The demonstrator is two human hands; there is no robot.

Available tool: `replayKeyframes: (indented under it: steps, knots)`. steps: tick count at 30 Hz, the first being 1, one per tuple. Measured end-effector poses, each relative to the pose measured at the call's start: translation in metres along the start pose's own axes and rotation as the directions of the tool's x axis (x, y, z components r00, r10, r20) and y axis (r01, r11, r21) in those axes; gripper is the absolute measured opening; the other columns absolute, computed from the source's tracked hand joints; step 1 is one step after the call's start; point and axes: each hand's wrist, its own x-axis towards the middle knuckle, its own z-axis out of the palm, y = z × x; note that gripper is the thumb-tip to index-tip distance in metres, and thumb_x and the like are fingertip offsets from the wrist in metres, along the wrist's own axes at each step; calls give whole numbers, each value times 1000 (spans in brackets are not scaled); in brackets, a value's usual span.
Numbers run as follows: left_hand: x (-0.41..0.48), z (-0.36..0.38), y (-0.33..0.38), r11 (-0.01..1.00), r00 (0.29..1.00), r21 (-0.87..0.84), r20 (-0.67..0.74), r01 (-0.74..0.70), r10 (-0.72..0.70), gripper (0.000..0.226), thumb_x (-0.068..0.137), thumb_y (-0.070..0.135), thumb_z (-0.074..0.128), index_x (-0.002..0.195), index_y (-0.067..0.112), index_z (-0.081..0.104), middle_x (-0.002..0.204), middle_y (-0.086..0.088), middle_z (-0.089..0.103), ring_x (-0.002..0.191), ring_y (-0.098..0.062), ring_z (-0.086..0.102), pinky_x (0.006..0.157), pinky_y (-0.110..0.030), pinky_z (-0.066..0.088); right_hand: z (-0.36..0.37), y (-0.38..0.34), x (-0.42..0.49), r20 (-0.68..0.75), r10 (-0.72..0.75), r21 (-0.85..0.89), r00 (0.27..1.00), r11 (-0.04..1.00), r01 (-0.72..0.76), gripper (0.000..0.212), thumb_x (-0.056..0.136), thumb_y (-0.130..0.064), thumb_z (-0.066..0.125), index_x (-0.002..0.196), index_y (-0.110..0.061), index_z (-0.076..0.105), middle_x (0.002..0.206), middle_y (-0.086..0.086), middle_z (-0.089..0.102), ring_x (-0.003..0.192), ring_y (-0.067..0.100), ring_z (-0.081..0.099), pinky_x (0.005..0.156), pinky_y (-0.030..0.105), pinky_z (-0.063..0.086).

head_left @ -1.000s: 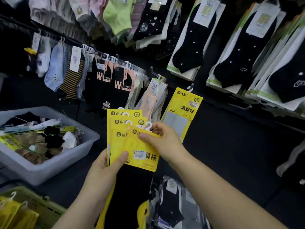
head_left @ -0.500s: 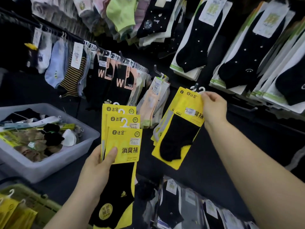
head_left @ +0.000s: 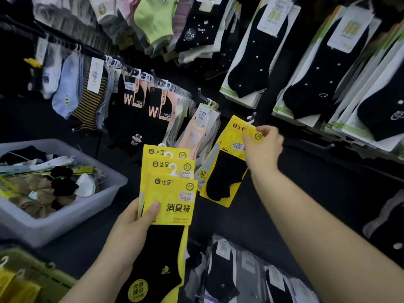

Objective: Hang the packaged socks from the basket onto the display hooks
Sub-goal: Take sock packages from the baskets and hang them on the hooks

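Down the yellow pack (head_left: 220,178) slides the right hand (head_left: 263,147), thumb and fingers pinching its header, the pack's hanger at the hook (head_left: 251,119) just above the knuckles. Lower, the left hand (head_left: 131,228) grips three packs (head_left: 170,193) fanned out, thumb across the front one.
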Motion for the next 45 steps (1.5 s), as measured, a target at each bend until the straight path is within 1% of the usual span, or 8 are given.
replayKeyframes:
  steps: [6,13,20,23,27,33,39,45]
  knots:
    - [-11,15,3,999,999,-39,41,9,-7,15,87,31,61,99,25,70,96,-5,76,90,-26,72,90,-49,51,-8,-3,-101,629,-110,201,770,979,-24,38,74,-43,75,98,-35,47,90,-9,55,78,4,54,61,18,44]
    - [-14,21,5,998,996,-57,89,-7,12,26,80,39,62,102,28,69,102,-3,75,94,-23,71,89,-45,52,-17,11,-96,588,44,252,807,939,-235,28,67,-16,85,88,-13,66,88,12,71,81,24,70,74,35,59]
    - [-5,15,-1,999,997,22,-56,-45,46,22,97,35,47,105,34,67,104,13,73,100,-10,67,90,-41,49,-29,23,-58,393,89,378,915,892,-249,16,79,-11,74,70,-24,73,77,-9,72,78,5,64,58,13,49]
    - [-3,6,2,992,991,98,-101,-74,84,22,97,36,46,96,37,68,93,17,74,84,-3,70,72,-31,49,-35,15,-17,235,160,429,959,868,-250,13,85,-13,69,77,-23,69,91,-2,70,87,16,64,74,30,56]
    - [-1,-2,2,986,989,153,-122,-60,79,22,97,35,47,97,37,69,95,15,74,93,-11,69,85,-42,51,-27,-1,27,149,201,385,968,890,-244,17,88,-15,64,74,-24,68,93,4,71,95,26,67,85,45,56]
    - [1,0,1,984,992,175,-120,-17,39,25,96,37,49,87,51,68,92,18,74,91,-10,69,83,-40,51,-1,-2,47,121,184,236,975,949,-209,11,88,-17,66,82,-13,74,69,-2,63,57,13,56,62,31,53]
    - [-6,5,2,989,999,151,-48,5,2,22,95,38,50,91,44,70,96,13,74,91,-12,71,86,-42,52,0,5,13,-76,70,-56,995,996,-75,19,84,-26,68,99,-26,57,120,2,50,112,24,49,101,42,40]
    - [-11,12,4,996,1000,87,7,19,-19,17,90,40,56,94,36,72,98,4,75,95,-21,70,93,-52,50,1,-2,-96,638,-90,87,765,995,44,39,75,-50,72,101,-33,48,94,-17,59,80,-5,57,65,18,48]
